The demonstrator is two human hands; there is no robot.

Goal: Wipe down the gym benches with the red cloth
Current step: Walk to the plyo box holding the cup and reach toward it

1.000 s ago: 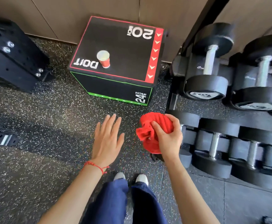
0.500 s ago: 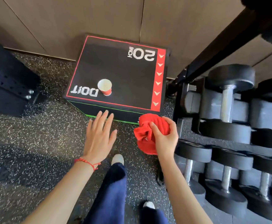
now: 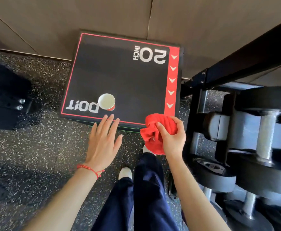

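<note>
- Gripping the red cloth (image 3: 154, 135) is the right hand (image 3: 173, 139): fingers and thumb curled round a bunched wad, held in the air over the near right corner of the black plyo box (image 3: 119, 77); contact with the box top cannot be confirmed.
- The left hand (image 3: 103, 140) holds nothing, fingers straight and lightly spread, palm down, its fingertips at the box's near edge. The two hands are apart, the cloth between them.
- Step in hand, as judged: approach; no wiping stroke has begun and no bench is in view. The box is the only padded surface within reach.
- Next move, as judged: bring the wad down flat onto the top and sweep away from the body. A paper cup (image 3: 106, 102) stands upright just beyond the left fingertips and would need lifting or avoiding.
- Surface: the box top is matte black with a red border and printed lettering, set against a tan wall (image 3: 103, 17).
- Room: speckled rubber floor (image 3: 41, 147) under the left hand; dumbbell rack (image 3: 253, 130) close beside the right hand; dark equipment (image 3: 2, 97) well left of the left hand.
</note>
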